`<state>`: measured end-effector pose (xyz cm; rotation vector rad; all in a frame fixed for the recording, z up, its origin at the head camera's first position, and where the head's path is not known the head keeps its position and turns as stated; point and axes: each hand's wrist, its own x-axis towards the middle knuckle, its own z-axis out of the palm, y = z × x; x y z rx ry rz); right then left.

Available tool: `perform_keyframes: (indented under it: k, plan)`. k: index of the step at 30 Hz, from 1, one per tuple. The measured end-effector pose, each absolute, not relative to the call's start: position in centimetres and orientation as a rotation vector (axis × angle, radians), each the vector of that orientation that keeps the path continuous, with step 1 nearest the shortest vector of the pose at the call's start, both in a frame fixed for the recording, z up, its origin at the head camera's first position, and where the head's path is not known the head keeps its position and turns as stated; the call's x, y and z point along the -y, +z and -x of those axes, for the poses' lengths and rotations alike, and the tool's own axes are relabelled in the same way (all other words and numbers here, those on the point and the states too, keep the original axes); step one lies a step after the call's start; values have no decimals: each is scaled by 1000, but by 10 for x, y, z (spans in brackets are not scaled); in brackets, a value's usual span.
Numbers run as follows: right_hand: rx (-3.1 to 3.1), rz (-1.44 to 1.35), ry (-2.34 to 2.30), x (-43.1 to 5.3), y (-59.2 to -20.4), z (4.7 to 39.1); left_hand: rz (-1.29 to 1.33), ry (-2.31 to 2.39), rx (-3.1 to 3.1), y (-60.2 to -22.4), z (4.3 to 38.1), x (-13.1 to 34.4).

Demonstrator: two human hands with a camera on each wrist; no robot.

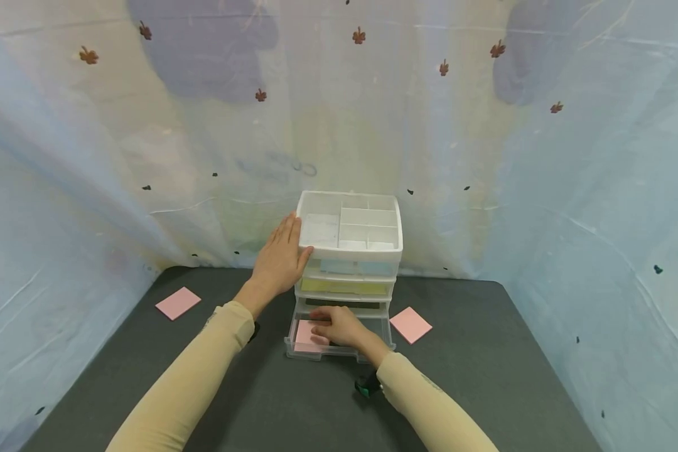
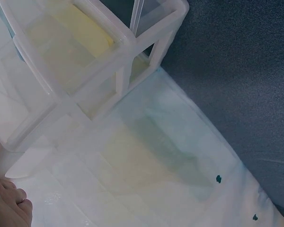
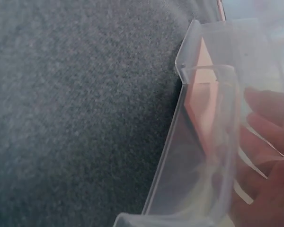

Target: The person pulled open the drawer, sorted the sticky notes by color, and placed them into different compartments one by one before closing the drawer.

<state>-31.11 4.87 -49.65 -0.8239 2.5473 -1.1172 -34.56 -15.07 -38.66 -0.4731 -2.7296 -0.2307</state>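
A small plastic drawer unit (image 1: 350, 254) with a white divided top tray stands at the back of the table. My left hand (image 1: 279, 254) rests along the upper left side of it, fingers straight, thumb at the front rim. The clear bottom drawer (image 1: 380, 326) is pulled out. Inside, on its left, lies a pink sticky note pad (image 1: 305, 336). Over that pad is my right hand (image 1: 341, 326), its fingers loosely extended and partly covering it; whether they touch it is hard to tell. In the right wrist view the fingers (image 3: 270, 127) show behind the clear drawer wall.
One pink pad (image 1: 177, 303) lies on the dark table (image 1: 463, 376) at left, another pink pad (image 1: 410, 324) just right of the drawer. Yellow paper (image 1: 344, 287) shows in an upper drawer. A patterned curtain (image 1: 339, 125) hangs behind and on both sides.
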Motion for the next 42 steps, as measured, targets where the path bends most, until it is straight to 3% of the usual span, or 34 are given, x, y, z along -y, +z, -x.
perform_keyframes:
  k: [15,28,42]
  plan:
    - [-2598,971,-1299,-80,-466,290,476,-249,2715,-390,346,154]
    - [-2686,786,-1478,-127,-453,282,489,-241,2717,-388,348,152]
    - [-2825,525,-1568,-185,-469,282,495,-259,2727,-388,347,152]
